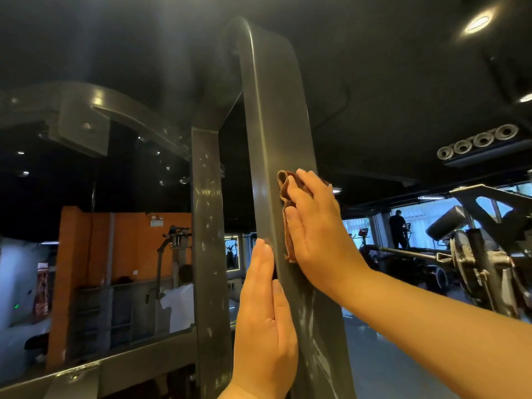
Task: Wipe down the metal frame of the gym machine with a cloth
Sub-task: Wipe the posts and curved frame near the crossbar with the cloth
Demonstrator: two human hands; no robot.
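A person's right hand [313,226], fingers straight, pressed a brown cloth [283,185] flat against the grey metal frame [273,125] of a gym machine. The left hand [264,321], also flat and holding nothing, rested on the same upright's edge just below.

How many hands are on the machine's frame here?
2. The left hand lies flat against the left edge of the frame, lower down; the right hand presses the cloth onto its front face, higher up.
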